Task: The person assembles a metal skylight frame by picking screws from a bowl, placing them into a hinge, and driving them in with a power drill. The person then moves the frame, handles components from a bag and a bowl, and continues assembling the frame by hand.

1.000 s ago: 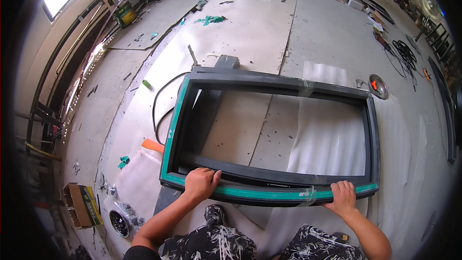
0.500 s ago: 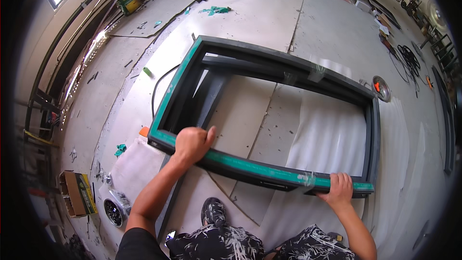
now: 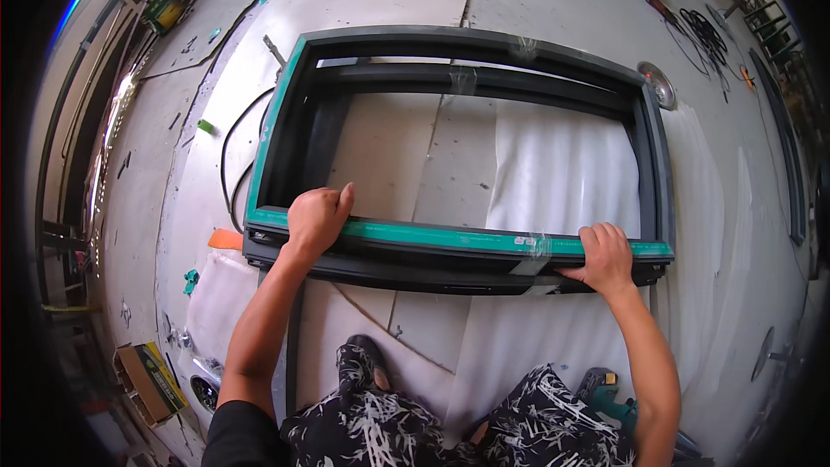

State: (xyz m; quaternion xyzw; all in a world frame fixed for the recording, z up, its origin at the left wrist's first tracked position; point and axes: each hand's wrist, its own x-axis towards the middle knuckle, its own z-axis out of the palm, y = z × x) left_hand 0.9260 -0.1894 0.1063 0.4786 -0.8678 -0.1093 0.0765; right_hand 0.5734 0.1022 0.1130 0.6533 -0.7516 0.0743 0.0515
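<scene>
Frame [image 3: 406, 236] is dark, rectangular, w/ green strip on L + near rails, directly in front of person, over pale floor sheets [image 3: 385, 134]. Both grips on near rail: L hand [image 3: 316, 223] curled round it close to the L corner, thumb up; R hand [image 3: 604, 257] clamped on it toward the R end, fingers over top, thumb on front face. Clear tape [image 3: 538, 246] on near rail just L of R hand; more bits on far side.

Containers: cardboard box [image 3: 137, 384] on floor lower L, brown w/ yellow + dark side, contents n/a from this angle. Bowl [image 3: 194, 386] just R of box, near L sleeve [image 3: 245, 435]; prob. small dark bits in it, view's poor there. Round metal dish [image 3: 667, 93] just outside frame's far R corner. Green/yellow bucket [image 3: 162, 13] upper L, well apart from frame.

Also: orange piece [image 3: 225, 239] by frame's near L corner, green cylinder [image 3: 205, 126] L of frame, blk cable [image 3: 705, 39] coiled on floor upper R, green power tool [image 3: 614, 404] by person's R leg.
</scene>
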